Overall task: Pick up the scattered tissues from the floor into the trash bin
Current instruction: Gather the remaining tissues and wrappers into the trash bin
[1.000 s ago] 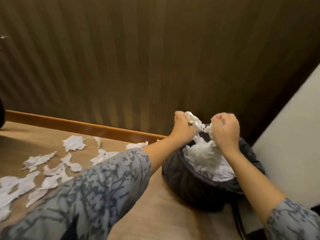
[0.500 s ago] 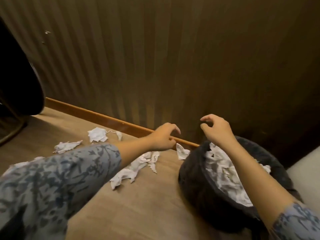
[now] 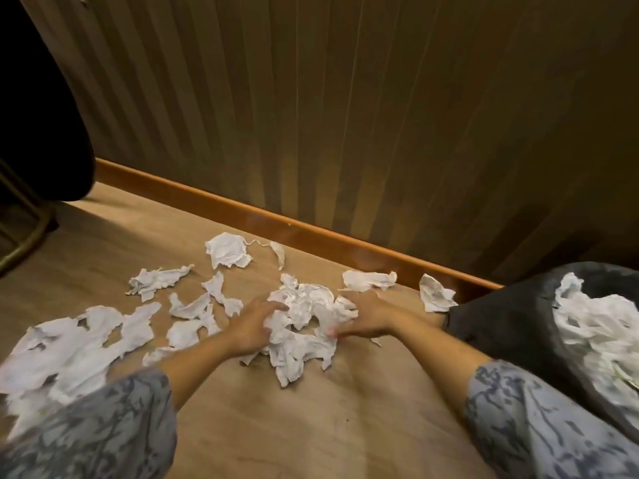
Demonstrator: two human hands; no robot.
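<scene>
- Since half a second ago, we have brought both hands down from the rim of the bin to the floor, and our view has swung left along the wall.
- Our left hand (image 3: 254, 328) lies spread, fingers apart, against the left side of a crumpled heap of white tissues (image 3: 304, 326) on the light brown wooden floor (image 3: 311, 426).
- Our right hand (image 3: 363, 319) presses on the right side of the same heap, fingers splayed and not closed around anything.
- The two hands flank the heap, near each other but apart, both touching the paper.
- More torn white tissue pieces (image 3: 86, 340) lie scattered to the left, some well apart from the heap; a flat square piece (image 3: 228, 250) sits near the orange-brown wooden skirting board (image 3: 311, 233).
- One small crumpled tissue (image 3: 435, 293) rests just beside the bin, by the skirting.
- The round black trash bin (image 3: 511, 323) stands on the floor at the right, already holding a mass of white tissues (image 3: 601, 326).
- Grey-patterned sleeves (image 3: 539, 426) cover both our forearms up to below the wrists.
- Behind rises a brown striped wall (image 3: 345, 115).
</scene>
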